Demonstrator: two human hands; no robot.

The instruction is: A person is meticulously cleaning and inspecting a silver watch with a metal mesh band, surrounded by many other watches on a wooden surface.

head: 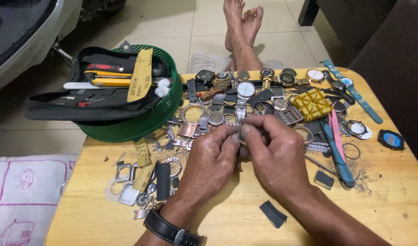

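Head camera looks down on a wooden bench (227, 218) strewn with watches and watch parts. Both hands meet at the middle, fingertips pinched together on a small dark watch part (241, 135), which is mostly hidden between them. Left hand (208, 157) wears a black wristband; right hand (277, 152) touches it. A silver watch (245, 90) lies just beyond. Far left sits a green basket (140, 120) holding a tool pouch (81, 102).

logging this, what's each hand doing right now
left hand: shut on small dark metal watch part
right hand: pinching the same part
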